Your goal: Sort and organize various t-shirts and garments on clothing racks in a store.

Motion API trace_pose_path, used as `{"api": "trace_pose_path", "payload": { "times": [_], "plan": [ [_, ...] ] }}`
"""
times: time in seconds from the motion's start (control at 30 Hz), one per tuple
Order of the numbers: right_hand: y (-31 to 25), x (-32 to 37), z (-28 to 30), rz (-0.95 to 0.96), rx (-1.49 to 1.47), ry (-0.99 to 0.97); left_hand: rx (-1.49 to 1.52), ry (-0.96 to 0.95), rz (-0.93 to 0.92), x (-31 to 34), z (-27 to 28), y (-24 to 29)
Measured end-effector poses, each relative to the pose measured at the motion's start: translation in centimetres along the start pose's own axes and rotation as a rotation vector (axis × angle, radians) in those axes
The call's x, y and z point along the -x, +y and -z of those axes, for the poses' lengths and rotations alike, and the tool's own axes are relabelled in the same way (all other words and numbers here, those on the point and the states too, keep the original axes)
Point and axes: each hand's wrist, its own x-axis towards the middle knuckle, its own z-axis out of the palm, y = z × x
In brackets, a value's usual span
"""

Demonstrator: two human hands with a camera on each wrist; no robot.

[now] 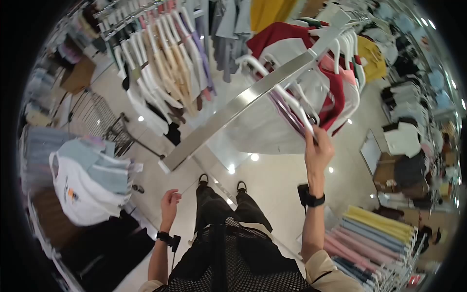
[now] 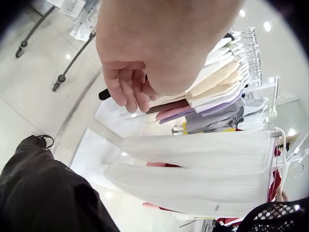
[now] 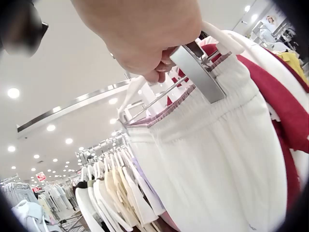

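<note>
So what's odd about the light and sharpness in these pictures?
Head view: surroundings curve near the darkened edges, and the metal bar and floor catch glare; left wrist view: the floor shows bright spots too; right wrist view: ceiling lights burn out to white, and a dark shape at upper left is blurred.

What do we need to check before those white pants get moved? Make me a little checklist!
1. Right hand holding the white hanger: ok.
2. Metal clip on the waistband of the white pants: ok for the near one.
3. Hook seated on a rail: cannot tell, it isn't clearly visible.
4. Room around the pants: not ok, red-and-white garments hang close behind.
5. Left hand free to help: ok, it holds nothing.
</note>
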Motion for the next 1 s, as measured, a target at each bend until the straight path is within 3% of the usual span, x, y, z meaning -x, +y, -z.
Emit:
{"api": "trace_pose_path", "payload": {
  "times": [0.07,0.17,0.23,0.3,0.4,0.5,0.53,0.63,0.77,0.9,1.0],
  "plan": [
    [1.8,3.4,2.5,0.053,-0.030,-0.128,-0.031,0.092,-0.077,2.9,-2.0,1.3],
    [2.6,7.3,5.9,0.188,-0.065,-0.380,-0.087,0.099,-0.111,7.6,-5.8,8.3],
    [2.7,10.1,6.9,0.286,-0.145,-0.544,-0.143,0.102,-0.299,10.2,-7.4,13.6],
    [1.2,11.2,7.7,0.426,-0.224,-0.664,-0.290,0.119,-0.367,12.7,-7.6,18.4],
    [-2.4,11.5,8.3,0.597,-0.362,-0.800,-0.617,0.149,-0.556,15.8,-7.2,20.4],
    [-5.4,11.7,7.3,0.703,-0.459,-0.837,-0.407,-0.140,-0.244,19.3,-4.9,19.2],
    [-6.5,11.7,6.9,0.747,-0.469,-0.845,-0.379,-0.045,-0.299,20.9,-5.0,18.6],
    [-10.5,12.5,5.8,0.855,-0.605,-0.890,-0.374,-0.038,-0.217,25.5,-2.9,15.4],
    [-19.6,16.2,5.2,1.054,-0.713,-0.953,-0.396,0.113,-0.215,32.5,1.0,10.2],
    [-29.7,22.5,4.6,1.213,-0.827,-0.926,-0.399,0.400,-0.265,41.4,5.7,4.3],
    [-37.9,28.0,5.5,1.268,-0.894,-0.946,-0.378,0.624,-0.188,48.4,8.3,0.2]
  ]
}}
